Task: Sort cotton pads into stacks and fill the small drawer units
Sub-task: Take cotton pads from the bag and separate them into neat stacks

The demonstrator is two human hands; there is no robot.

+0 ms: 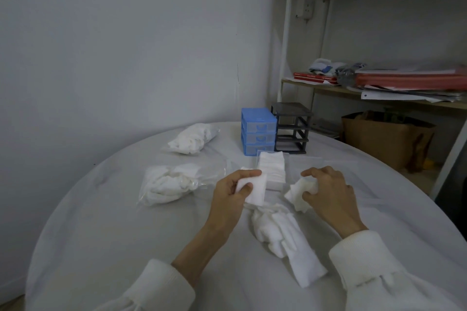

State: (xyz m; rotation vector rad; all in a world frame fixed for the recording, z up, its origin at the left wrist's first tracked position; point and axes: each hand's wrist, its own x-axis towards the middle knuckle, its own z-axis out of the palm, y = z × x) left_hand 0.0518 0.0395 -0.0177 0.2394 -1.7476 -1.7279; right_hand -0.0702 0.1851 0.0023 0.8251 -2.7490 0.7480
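My left hand (233, 190) pinches a small stack of white cotton pads (255, 188) between thumb and fingers. My right hand (327, 190) grips a loose, fanned bunch of pads (299, 195). Between and just beyond both hands sits a clear drawer tray (271, 168) packed with neat pads. A loose heap of pads (283, 237) lies on the table below my hands. At the back stand a blue drawer unit (257, 131) with its drawers in, and beside it a dark drawer frame (292, 127) whose slots look empty.
Two clear bags of cotton pads lie to the left, one near (171, 183) and one farther back (193, 139). The round table has a white cloth (126, 235). A shelf with papers (404, 81) and a brown paper bag (386, 139) stand at the right.
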